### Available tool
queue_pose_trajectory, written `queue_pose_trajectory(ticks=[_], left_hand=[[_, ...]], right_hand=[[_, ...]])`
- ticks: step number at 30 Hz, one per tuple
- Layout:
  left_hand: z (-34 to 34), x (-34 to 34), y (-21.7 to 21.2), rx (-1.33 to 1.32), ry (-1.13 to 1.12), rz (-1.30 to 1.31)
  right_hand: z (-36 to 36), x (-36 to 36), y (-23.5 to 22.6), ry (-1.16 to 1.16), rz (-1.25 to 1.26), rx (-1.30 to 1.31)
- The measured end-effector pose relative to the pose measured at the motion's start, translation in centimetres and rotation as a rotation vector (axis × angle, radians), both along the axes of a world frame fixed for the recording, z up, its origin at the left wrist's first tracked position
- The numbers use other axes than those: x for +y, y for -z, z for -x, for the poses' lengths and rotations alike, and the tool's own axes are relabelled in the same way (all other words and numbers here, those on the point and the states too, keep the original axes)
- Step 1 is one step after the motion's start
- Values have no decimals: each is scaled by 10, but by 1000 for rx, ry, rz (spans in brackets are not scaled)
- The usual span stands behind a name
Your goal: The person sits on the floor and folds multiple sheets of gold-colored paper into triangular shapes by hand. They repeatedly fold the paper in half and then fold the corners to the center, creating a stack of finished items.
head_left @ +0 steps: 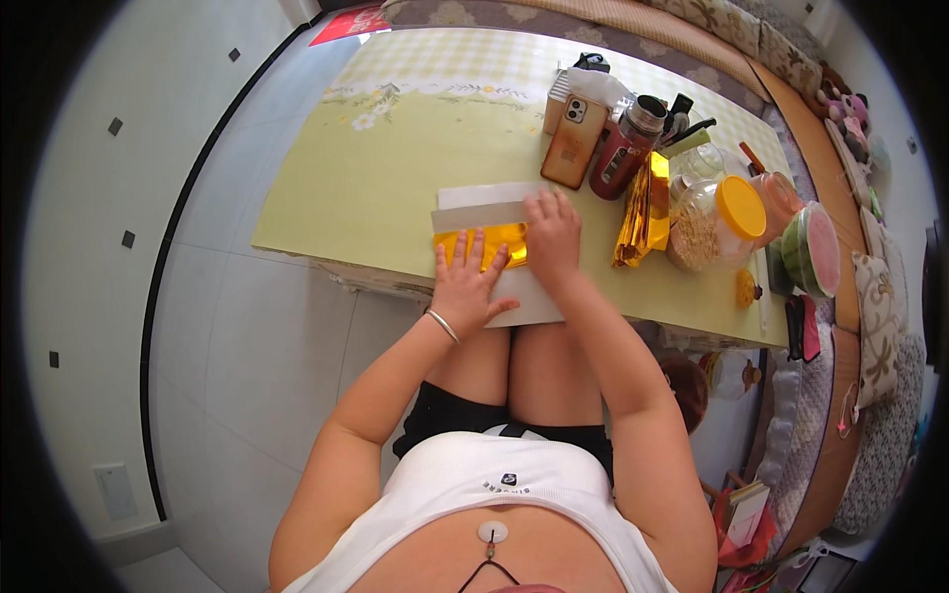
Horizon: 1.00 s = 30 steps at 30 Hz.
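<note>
A sheet of gold foil paper [513, 235] with white borders lies at the table's front edge, a band of its upper part folded over in grey and white. My left hand [469, 289] rests flat on it, fingers spread over the gold part and thumb pointing right. At the sheet's right side, my right hand [556, 237] has its fingers bent and close together on the folded edge. The right fingertips are slightly blurred, and the palm hides what lies under it. A stack of folded gold foil papers [646, 212] stands to the right of my right hand.
Behind my right hand stand a gold phone [573, 141] and a dark red thermos [623, 153]. Farther right are a yellow-lidded jar [704, 229] and a cut watermelon [809, 250]. The green-patterned table [366, 188] stretches left. A cushioned sofa [840, 326] flanks its right side.
</note>
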State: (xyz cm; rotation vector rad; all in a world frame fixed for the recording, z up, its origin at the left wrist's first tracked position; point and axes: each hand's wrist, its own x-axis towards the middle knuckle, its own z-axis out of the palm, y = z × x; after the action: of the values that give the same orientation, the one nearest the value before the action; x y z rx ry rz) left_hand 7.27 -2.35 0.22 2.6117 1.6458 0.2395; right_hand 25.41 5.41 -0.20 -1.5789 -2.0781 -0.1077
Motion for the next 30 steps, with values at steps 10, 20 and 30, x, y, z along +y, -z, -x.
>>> queue_pose_trajectory(ticks=[10,20,30], left_hand=[[54,0,13,51,61,71],[63,38,-21,66,78,-105],[-8,11,9,-629,-12,-248]], right_hand=[[-38,-51,15,-333,259,-168],[-37,-30,-10,-341,-25,-476],[-3,-60,-15,-155,180,192]])
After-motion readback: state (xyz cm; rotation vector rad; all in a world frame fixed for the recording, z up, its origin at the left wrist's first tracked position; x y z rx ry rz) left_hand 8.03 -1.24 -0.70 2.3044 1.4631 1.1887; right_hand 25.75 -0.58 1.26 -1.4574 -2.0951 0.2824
